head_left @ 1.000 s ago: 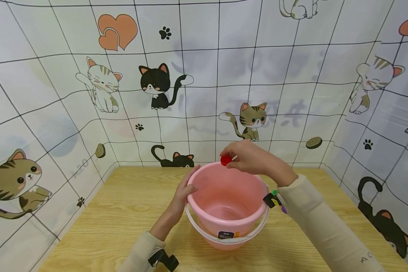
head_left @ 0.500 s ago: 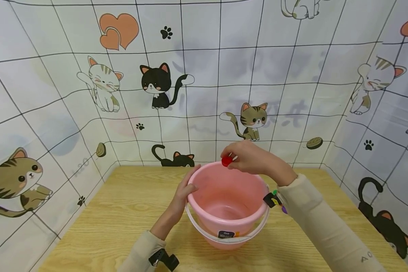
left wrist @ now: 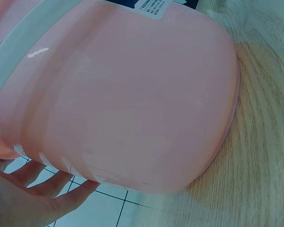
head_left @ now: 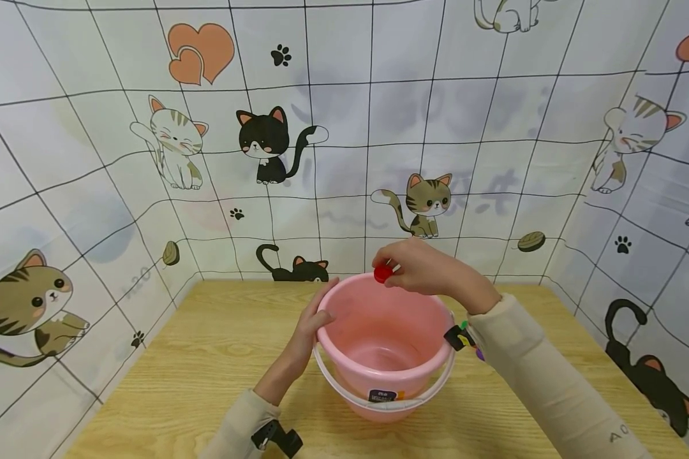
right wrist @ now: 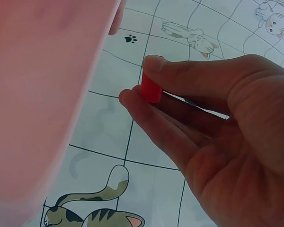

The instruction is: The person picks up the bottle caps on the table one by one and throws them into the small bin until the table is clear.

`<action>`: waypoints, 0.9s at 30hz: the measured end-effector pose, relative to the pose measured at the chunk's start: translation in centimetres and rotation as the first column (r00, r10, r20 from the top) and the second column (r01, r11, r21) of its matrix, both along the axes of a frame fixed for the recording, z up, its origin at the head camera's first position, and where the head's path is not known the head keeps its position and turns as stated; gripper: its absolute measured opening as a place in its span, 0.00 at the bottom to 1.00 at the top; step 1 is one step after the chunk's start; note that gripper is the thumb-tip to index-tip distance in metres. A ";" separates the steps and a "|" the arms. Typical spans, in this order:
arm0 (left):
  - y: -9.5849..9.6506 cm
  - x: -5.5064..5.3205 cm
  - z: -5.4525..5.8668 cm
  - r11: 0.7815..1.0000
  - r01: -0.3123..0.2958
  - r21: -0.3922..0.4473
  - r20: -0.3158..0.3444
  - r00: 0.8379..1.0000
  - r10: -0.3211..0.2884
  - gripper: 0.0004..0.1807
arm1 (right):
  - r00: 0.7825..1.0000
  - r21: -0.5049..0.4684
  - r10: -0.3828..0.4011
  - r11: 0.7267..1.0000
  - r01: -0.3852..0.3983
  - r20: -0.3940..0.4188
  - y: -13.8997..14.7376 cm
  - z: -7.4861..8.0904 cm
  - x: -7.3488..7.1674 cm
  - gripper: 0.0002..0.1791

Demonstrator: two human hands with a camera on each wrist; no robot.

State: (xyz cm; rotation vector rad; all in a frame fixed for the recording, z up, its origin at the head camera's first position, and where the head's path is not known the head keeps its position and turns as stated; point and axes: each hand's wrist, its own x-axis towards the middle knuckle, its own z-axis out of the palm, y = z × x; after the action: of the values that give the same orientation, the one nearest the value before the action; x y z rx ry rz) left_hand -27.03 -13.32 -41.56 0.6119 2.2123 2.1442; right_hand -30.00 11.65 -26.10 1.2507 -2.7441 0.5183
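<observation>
A pink bucket (head_left: pixel 379 377) with a white handle (head_left: pixel 392 405) hanging at its front stands upright on the wooden table. My left hand (head_left: pixel 310 322) holds its left rim, thumb over the edge. In the left wrist view, the fingers (left wrist: pixel 57 182) of that hand lie along the outer wall. Above the far side of the bucket's mouth, my right hand (head_left: pixel 422 268) pinches a small red disc (head_left: pixel 383 273) between thumb and fingertips. The right wrist view shows the red disc (right wrist: pixel 151 89) edge-on beside the pink wall (right wrist: pixel 33 94). Inside the bucket, the visible floor is bare pink.
Small colourful pieces (head_left: pixel 480 354), partly hidden by the right sleeve (head_left: pixel 528 357), show just right of the bucket. The wooden table (head_left: pixel 218 357) runs back to a cat-print cloth (head_left: pixel 344 127), which hangs behind it and on both sides.
</observation>
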 end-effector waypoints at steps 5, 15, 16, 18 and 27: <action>0.0 0.1 0.1 1.000 -0.005 0.002 0.008 1.000 0.005 0.39 | 1.000 0.001 -0.005 1.000 0.005 0.000 0.0 -0.1 0.0 0.13; 0.1 0.1 0.1 1.000 -0.007 0.003 0.015 1.000 0.007 0.38 | 1.000 -0.007 -0.004 1.000 0.005 0.025 0.2 0.0 -0.2 0.14; 0.1 0.1 0.1 1.000 -0.008 0.002 0.014 1.000 0.008 0.39 | 1.000 -0.006 -0.005 1.000 0.005 0.025 0.3 -0.1 -0.2 0.14; 0.2 0.2 0.1 1.000 -0.010 0.001 0.014 1.000 0.010 0.39 | 1.000 -0.005 -0.004 1.000 0.004 0.025 0.3 -0.2 -0.4 0.15; 0.1 0.2 0.1 1.000 -0.006 0.002 0.015 1.000 0.006 0.38 | 1.000 0.002 -0.010 1.000 0.010 0.025 0.3 -0.1 -0.3 0.15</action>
State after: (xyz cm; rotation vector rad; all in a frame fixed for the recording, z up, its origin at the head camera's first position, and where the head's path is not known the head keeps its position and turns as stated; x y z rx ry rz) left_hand -26.86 -13.25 -41.48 0.5876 2.2082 2.1463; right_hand -30.27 11.98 -26.21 1.2393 -2.7706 0.5343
